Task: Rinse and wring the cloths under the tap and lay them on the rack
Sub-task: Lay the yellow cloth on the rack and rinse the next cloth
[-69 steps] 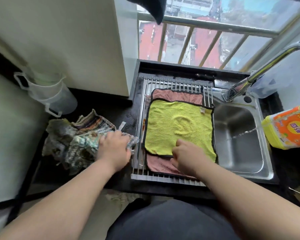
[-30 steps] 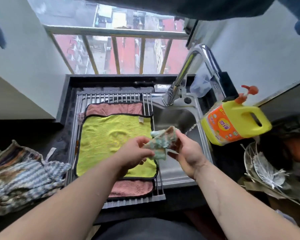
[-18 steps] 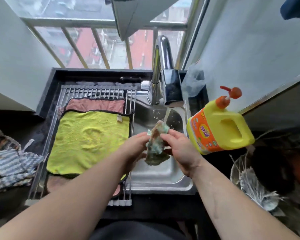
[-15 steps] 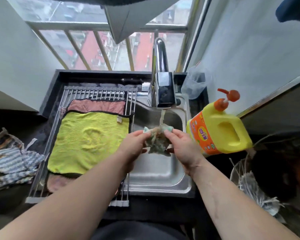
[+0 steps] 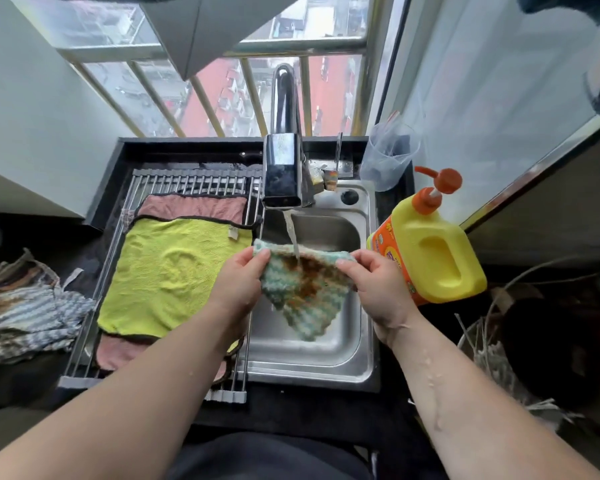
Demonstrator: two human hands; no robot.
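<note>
A small green-and-brown knitted cloth [image 5: 302, 292] hangs spread over the steel sink [image 5: 312, 365], a stream of water from the tap [image 5: 283, 174] falling on its top edge. My left hand [image 5: 241, 282] pinches its left corner and my right hand [image 5: 378, 285] pinches its right corner. On the wire rack [image 5: 187, 181] left of the sink lie a yellow cloth [image 5: 174, 275] on top of a pink cloth [image 5: 191, 206]. A pile of striped cloths [image 5: 25, 310] sits on the dark counter at far left.
A yellow detergent jug [image 5: 433, 251] with an orange pump stands right of the sink, close to my right hand. A clear plastic cup [image 5: 388, 154] sits behind it. A window with railings is beyond the tap. Dark clutter fills the far right.
My hands carried the small cloth from the rack side to the sink and under the running tap. It was bunched half a second ago; now it is stretched out flat between both hands.
</note>
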